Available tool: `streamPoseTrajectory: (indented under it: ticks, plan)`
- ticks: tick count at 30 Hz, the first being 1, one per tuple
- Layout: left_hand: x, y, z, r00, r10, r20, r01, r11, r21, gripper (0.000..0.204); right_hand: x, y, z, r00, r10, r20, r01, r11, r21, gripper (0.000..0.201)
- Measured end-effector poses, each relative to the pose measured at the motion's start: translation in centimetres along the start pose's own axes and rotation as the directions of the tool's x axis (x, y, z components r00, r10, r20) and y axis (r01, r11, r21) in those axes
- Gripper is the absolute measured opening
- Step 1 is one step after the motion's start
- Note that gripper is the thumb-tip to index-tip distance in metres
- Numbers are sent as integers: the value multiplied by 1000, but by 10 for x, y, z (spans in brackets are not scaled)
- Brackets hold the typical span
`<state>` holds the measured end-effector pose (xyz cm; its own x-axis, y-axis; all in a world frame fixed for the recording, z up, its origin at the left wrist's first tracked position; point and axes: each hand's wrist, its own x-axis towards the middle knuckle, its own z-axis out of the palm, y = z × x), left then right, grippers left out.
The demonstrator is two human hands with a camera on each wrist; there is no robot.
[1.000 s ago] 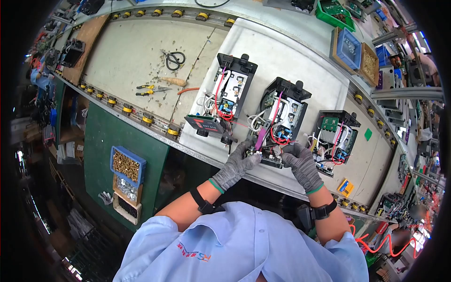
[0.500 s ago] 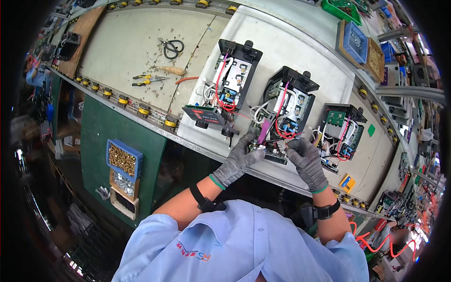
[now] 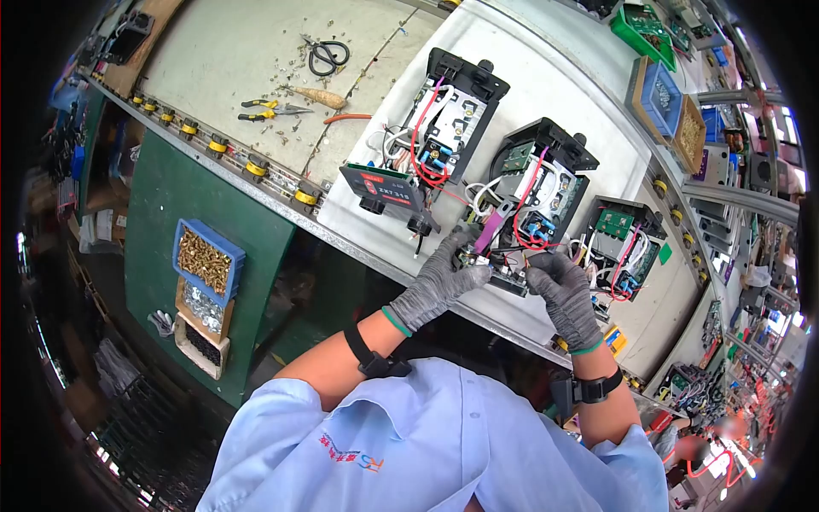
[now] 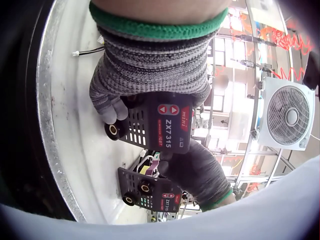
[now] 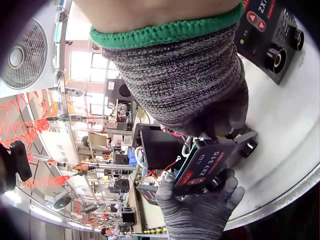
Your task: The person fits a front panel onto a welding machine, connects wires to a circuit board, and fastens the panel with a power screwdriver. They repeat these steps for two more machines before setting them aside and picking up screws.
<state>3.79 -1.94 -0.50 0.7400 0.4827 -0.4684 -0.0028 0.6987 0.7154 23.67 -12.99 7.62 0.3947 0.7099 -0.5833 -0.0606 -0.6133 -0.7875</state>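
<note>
In the middle stands an opened welder unit [image 3: 542, 200] with red, white and purple wires. My gloved left hand [image 3: 435, 290] grips its black front panel [image 5: 210, 165], marked ZX7 315, the thumb on the inner side and fingers curled over the printed face by a round socket [image 4: 114, 131]. The gloved right hand [image 3: 565, 299] is at the panel's right end, its fingers curled and pinching a thin wire [image 3: 546, 246] that runs to it. In the right wrist view those fingertips are mostly hidden behind the panel.
Similar opened welder units stand to the left [image 3: 452, 115] and right [image 3: 621, 247]. Scissors [image 3: 328, 58], pliers [image 3: 273, 110] and a wooden-handled tool [image 3: 322, 97] lie on the line's left. A blue bin of brass parts [image 3: 206, 260] sits at lower left, a yellow box [image 3: 614, 340] at right.
The head view has swung, so the line and units sit differently in the frame. Both hands stay at the middle unit's front panel, the right fingers shifting slightly at the wire.
</note>
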Motion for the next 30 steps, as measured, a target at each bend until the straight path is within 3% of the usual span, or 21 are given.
streamPoseTrajectory:
  ticks: [3, 5, 7, 9, 11, 14, 18, 21, 24, 26, 30]
  plan:
    - [0, 0, 0, 1000, -7, -5, 7, 1000, -17, 81, 1, -3, -4, 995, 101, 24, -102, 995, 25, 27]
    - [-1, 3, 1, 1000, 20, -13, -20, 1000, 19, 83, 3, -6, -8, 976, 205, 78, -199, 977, -71, 31]
    - [-1, 0, 0, 999, 33, -8, -33, 999, 20, 81, 5, -8, -8, 975, 215, 52, -212, 975, -69, 32]
    - [-2, 1, 2, 999, 29, -25, -27, 998, 60, 78, 11, 0, -12, 985, 123, 123, -113, 990, -87, 29]
    - [-2, 3, 3, 1000, 25, -11, -24, 997, 71, 79, 11, 2, -11, 991, 92, 93, -86, 994, -60, 25]
    - [-2, 0, 2, 1000, 12, -23, -12, 1000, 28, 81, 7, -2, -9, 999, -21, 50, 31, 976, -215, 21]
    - [1, -7, -1, 995, 96, -1, -96, 991, 98, 82, 4, 2, -9, 998, -49, 48, 58, 977, -203, 22]
    - [0, 2, 2, 999, 42, -1, -41, 994, 98, 82, 5, 1, -9, 997, -67, 48, 77, 964, -254, 21]
    - [-3, 8, 4, 999, -42, -8, 42, 998, 47, 83, 4, -4, -9, 983, -171, 64, 183, 895, -408, 19]
    - [-2, 5, 4, 1000, -12, -10, 13, 995, 95, 83, 5, -6, -8, 967, -245, 67, 244, 821, -517, 18]
    - [-2, 7, 6, 1000, 1, -11, 0, 992, 129, 82, 8, -8, -15, 974, -215, 73, 222, 829, -513, 20]
